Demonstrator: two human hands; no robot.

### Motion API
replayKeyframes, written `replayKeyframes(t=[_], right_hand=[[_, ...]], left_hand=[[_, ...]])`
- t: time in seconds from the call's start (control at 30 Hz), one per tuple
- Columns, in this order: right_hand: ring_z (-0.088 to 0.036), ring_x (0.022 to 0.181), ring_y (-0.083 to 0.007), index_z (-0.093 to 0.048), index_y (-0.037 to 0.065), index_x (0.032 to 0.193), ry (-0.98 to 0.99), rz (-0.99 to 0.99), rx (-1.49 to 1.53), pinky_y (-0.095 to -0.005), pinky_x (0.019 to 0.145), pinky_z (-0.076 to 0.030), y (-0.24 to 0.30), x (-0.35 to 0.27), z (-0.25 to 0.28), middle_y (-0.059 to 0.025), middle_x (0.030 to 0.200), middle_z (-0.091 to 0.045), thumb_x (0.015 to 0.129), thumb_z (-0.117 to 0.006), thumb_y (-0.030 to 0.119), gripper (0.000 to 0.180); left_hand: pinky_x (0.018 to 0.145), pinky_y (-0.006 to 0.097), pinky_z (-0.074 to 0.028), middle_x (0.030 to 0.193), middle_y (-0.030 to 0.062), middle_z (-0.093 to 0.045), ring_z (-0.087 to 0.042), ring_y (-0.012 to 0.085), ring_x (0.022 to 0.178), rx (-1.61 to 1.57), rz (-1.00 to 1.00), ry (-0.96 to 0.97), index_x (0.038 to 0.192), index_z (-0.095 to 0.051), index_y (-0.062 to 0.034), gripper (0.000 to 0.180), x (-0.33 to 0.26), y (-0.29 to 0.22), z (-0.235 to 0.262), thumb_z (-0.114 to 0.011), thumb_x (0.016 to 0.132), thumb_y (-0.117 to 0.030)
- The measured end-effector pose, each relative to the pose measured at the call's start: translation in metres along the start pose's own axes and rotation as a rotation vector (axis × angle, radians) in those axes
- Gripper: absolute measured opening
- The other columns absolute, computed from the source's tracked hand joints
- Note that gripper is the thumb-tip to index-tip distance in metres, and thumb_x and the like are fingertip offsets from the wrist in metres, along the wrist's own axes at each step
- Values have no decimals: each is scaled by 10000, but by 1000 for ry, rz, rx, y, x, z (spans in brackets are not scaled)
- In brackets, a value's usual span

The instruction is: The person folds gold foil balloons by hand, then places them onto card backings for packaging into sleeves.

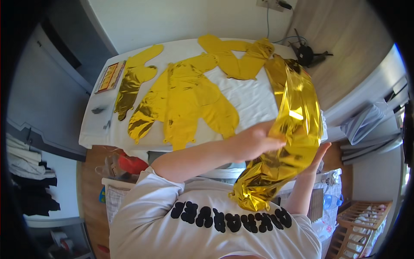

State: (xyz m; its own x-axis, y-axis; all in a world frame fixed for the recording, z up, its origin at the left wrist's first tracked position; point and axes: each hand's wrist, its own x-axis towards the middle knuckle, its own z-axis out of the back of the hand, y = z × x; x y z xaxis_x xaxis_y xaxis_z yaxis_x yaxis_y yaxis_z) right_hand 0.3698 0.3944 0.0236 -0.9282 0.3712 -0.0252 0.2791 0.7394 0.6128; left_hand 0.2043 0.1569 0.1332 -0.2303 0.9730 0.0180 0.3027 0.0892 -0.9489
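Note:
A gold foil balloon (297, 114), long and crinkled, hangs from the right side of the table down in front of my chest. My left hand (261, 140) is closed on its edge, fingers and thumb pinching the foil. Partly behind the balloon is my right hand (318, 157), touching or nearly touching its right edge; the part that shows is stretched out, and the foil hides the rest. Several flat gold foil balloons lie on the table, among them a broad one (181, 101) in the middle, a narrow one (131, 88) at left and another (239, 62) at the back.
A white cloth covers the table (252, 101). At its left end lie a printed flat package (110, 77) and a small dark item (99, 110). A black device with antennas (306, 55) stands at the back right, with a cable to the wall. A wooden crib (360, 224) is at lower right.

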Motion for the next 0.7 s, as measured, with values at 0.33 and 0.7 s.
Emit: replayKeyframes(t=[0.33,0.7], right_hand=[[-675,1079,-245,-663,-52,1127,257,-78,-427,-383,967,-518,-46,111,-123,-164,1211,-695,944,-654,94,234],[-699,871,-205,-650,-83,1164,231,-252,-823,-325,780,-587,-170,263,-218,-124,1075,-703,968,-704,267,404]], left_hand=[[1026,339,-479,1263,68,-667,-624,160,1154,-79,-107,-404,1402,-554,-39,475,-110,-9,68,-640,936,-56],[1035,426,-510,1368,223,-623,-627,299,1243,487,102,-864,1507,-387,62,763,-124,-37,301,-736,883,-204]])
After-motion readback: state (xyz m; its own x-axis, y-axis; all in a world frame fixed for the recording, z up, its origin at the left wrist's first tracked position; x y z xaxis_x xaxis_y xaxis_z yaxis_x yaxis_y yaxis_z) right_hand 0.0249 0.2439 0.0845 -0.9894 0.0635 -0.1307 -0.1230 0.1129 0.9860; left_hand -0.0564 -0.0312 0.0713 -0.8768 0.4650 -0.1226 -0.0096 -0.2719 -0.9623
